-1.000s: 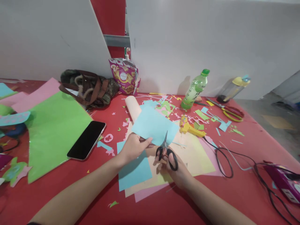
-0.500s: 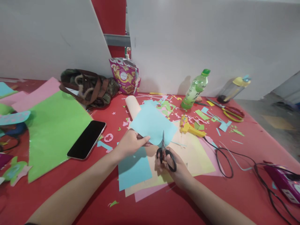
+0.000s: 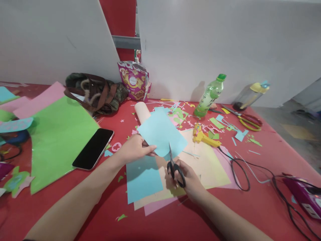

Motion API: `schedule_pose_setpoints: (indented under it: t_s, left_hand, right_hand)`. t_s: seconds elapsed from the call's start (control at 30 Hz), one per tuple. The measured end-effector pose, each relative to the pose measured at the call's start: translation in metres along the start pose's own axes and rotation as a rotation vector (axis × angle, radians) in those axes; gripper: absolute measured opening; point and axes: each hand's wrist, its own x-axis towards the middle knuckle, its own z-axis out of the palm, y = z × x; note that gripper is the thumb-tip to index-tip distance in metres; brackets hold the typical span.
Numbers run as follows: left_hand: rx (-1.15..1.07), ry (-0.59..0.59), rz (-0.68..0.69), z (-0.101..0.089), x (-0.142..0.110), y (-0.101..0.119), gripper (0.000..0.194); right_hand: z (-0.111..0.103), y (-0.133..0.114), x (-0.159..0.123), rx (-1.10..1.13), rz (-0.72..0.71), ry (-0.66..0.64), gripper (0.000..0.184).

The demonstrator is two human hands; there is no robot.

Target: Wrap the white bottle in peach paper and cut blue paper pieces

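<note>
My left hand [image 3: 136, 149] pinches the near left edge of a light blue sheet of paper [image 3: 163, 132], held tilted above the table. Black-handled scissors [image 3: 173, 164] sit in my right hand [image 3: 187, 175], fingers through the loops. Their blades point away from me and meet the sheet's near edge, where a curved cut shows. Below my hands lies a second blue sheet [image 3: 142, 180], on top of a stack of peach, yellow and pink paper [image 3: 213, 170]. Behind the held sheet is a cream roll [image 3: 142, 111], partly covered by it.
Left are a phone [image 3: 93, 149], a large green sheet [image 3: 57, 140] and a camouflage bag [image 3: 96, 93]. A snack pouch [image 3: 134, 80] and a green bottle [image 3: 210, 95] stand behind. Right are a yellow glue gun [image 3: 205, 138] with its cord, large shears [image 3: 247, 121] and paper scraps.
The scissors have moved slightly left along the blue sheet's near edge, and the cut has lengthened. The sheet has turned and shifted a little left with my left hand.
</note>
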Motion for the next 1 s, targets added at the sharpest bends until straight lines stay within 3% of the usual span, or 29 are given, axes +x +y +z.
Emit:
schedule_pose_setpoints:
  t_s: [0.43,0.67,1.0]
  left_hand:
    - [-0.075,-0.142,0.039,-0.016,-0.001,-0.002,0.021]
    - [-0.103,-0.121,0.028,-0.016,-0.002,0.002,0.019]
    - [-0.015,0.064,0.014,0.002,0.003,0.005,0.019]
  right_hand:
    - [0.003,-0.002,-0.001,-0.029,0.131,0.003,0.043]
    - [0.003,-0.002,-0.001,-0.047,0.144,-0.004,0.046]
    - [0.001,0.005,-0.003,0.016,0.096,-0.073,0.040]
